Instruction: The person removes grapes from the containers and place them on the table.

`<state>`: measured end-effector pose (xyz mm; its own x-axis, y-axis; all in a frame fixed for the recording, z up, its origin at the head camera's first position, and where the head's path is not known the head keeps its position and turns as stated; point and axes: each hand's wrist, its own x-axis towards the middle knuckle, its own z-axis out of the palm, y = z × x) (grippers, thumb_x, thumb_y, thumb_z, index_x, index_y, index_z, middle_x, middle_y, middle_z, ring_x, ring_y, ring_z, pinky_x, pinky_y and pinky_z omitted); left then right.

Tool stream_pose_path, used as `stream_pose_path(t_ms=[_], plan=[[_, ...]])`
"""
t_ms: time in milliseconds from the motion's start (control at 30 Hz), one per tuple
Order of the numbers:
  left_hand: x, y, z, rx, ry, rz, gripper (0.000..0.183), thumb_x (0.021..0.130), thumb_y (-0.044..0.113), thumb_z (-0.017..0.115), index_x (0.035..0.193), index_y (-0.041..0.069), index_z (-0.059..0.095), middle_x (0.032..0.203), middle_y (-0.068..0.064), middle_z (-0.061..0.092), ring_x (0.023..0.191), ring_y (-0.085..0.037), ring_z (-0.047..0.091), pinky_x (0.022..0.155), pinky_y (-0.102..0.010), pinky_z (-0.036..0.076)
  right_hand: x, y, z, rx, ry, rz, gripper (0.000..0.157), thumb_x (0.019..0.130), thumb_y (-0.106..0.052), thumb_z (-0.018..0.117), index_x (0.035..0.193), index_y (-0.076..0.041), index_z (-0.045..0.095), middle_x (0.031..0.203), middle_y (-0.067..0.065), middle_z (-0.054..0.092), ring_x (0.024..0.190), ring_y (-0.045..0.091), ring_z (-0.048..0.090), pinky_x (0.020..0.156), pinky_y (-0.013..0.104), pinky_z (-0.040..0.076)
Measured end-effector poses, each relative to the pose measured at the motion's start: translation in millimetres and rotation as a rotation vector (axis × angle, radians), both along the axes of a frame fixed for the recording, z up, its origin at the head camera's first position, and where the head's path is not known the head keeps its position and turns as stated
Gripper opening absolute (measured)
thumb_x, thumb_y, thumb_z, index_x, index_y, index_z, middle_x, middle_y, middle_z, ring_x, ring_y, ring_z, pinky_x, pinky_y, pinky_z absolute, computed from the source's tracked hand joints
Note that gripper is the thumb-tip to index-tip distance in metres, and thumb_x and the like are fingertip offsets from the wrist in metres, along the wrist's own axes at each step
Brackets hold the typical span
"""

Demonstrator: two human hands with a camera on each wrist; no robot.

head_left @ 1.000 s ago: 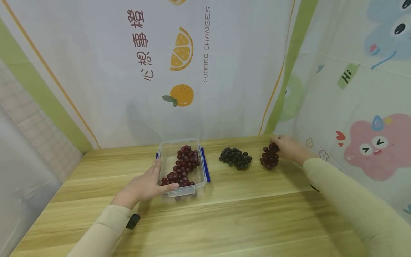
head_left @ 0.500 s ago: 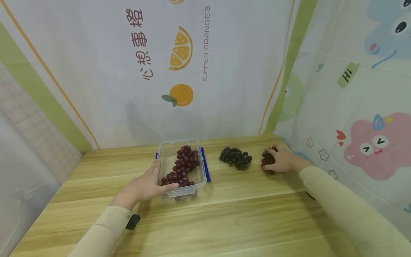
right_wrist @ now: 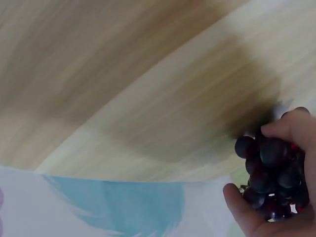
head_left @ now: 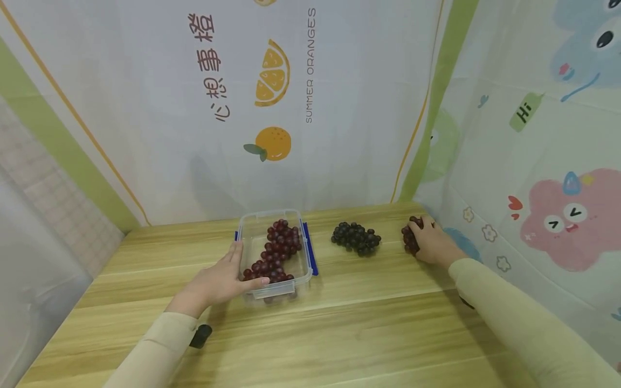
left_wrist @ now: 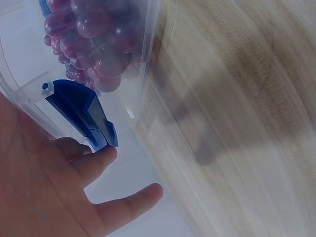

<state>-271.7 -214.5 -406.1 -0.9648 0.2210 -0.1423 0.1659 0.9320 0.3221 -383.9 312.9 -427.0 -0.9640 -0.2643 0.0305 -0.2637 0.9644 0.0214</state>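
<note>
While right (head_left: 433, 242) grips grapes (head_left: 410, 238) (red), left (head_left: 218, 279) touches box (head_left: 274, 291).

Red grapes (head_left: 411, 240) partly behind right hand (head_left: 434, 244); sleeves (head_left: 521, 322) cropped.

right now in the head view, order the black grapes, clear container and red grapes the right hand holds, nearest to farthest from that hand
1. Red grapes, in the right hand.
2. Black grapes, to its left, on the table.
3. Clear container, farther left.
</note>
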Motion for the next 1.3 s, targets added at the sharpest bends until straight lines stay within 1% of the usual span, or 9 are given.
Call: stream_pose_path(t_ms=[100,267,400,567,700,867,1067,1167,1300], plan=[[0.2,0,0.6,-0.003,-0.004,0.002,0.125,0.074,0.092,0.039,0.156,0.013,-0.014,0.165,-0.013,-0.011,0.147,-0.045,0.022,0.1,-0.061,0.044,-0.9,6,0.0,-0.06,-0.028,-0.032,0.088,0.082,-0.021,0.075,0.152,-0.004,0.027,0.148,0.042,0.019,0.124,0.067,0.036,0.079,0.067,0.051],[1.9,0,1.2,0.006,-0.008,0.002,0.126,0.074,0.092,0.039,0.156,0.014,-0.015,0.165,-0.012,-0.011,0.147,-0.045,0.021,0.103,-0.063,0.041,-2.7,14,0.2,-0.295,-0.128,-0.072,0.106,0.081,-0.04,0.075,0.157,-0.008,0.01,0.148,0.044,0.011,0.123,0.066,0.04,0.088,0.071,0.046],[2.8,1,1.6,0.012,-0.011,-0.004,0.126,0.074,0.092,0.039,0.156,0.013,-0.015,0.165,-0.013,-0.012,0.147,-0.046,0.019,0.105,-0.065,0.037,-3.0,19,-2.1,-0.393,-0.134,-0.067,0.116,0.08,-0.05,0.075,0.158,-0.012,-0.001,0.15,0.043,0.003,0.126,0.069,0.033,0.093,0.074,0.04],[2.1,1,1.1,0.002,-0.002,-0.007,0.126,0.074,0.092,0.038,0.156,0.012,-0.014,0.165,-0.014,-0.011,0.147,-0.046,0.02,0.103,-0.063,0.041,-1.3,20,-0.5,-0.391,-0.093,-0.026,0.111,0.08,-0.049,0.076,0.159,-0.018,0.004,0.154,0.04,0.001,0.132,0.067,0.026,0.094,0.077,0.036],[2.1,0,0.6,0.002,0.001,-0.005,0.125,0.075,0.092,0.038,0.156,0.013,-0.015,0.165,-0.013,-0.011,0.147,-0.045,0.021,0.102,-0.062,0.042,0.1,17,6.7,-0.363,-0.078,-0.004,0.106,0.081,-0.047,0.077,0.158,-0.013,0.012,0.154,0.04,0.005,0.133,0.066,0.024,0.094,0.078,0.035],[2.6,-1,0.9,0.026,-0.003,-0.004,0.124,0.075,0.09,0.041,0.156,0.013,-0.015,0.165,-0.012,-0.013,0.148,-0.045,0.018,0.107,-0.064,0.036,-0.7,13,10.5,-0.33,-0.063,0.003,0.103,0.081,-0.048,0.077,0.157,-0.011,0.018,0.153,0.04,0.009,0.133,0.065,0.025,0.095,0.077,0.036],[2.9,0,1.1,0.022,-0.005,-0.003,0.124,0.076,0.09,0.041,0.156,0.013,-0.015,0.165,-0.013,-0.013,0.147,-0.046,0.019,0.105,-0.063,0.039,-3.3,5,-2.3,-0.304,-0.075,-0.066,0.114,0.081,-0.053,0.075,0.159,-0.016,0.001,0.154,0.039,0.009,0.129,0.067,0.03,0.095,0.076,0.037],[2.9,0,0.2,0.021,-0.009,0.002,0.123,0.076,0.09,0.041,0.156,0.015,-0.015,0.165,-0.012,-0.013,0.147,-0.045,0.02,0.104,-0.063,0.04,-4.7,3,-7.1,-0.311,-0.073,-0.118,0.114,0.082,-0.045,0.076,0.159,-0.019,-0.005,0.155,0.037,0.008,0.13,0.064,0.031,0.096,0.073,0.039],[2.6,-1,-0.3,0.025,-0.007,0.002,0.123,0.076,0.09,0.041,0.156,0.015,-0.014,0.165,-0.012,-0.013,0.147,-0.046,0.02,0.104,-0.064,0.04,-4.8,-3,-4.8,-0.31,-0.07,-0.153,0.104,0.082,-0.03,0.077,0.159,-0.019,0.007,0.156,0.035,0.008,0.128,0.065,0.034,0.091,0.071,0.042]])
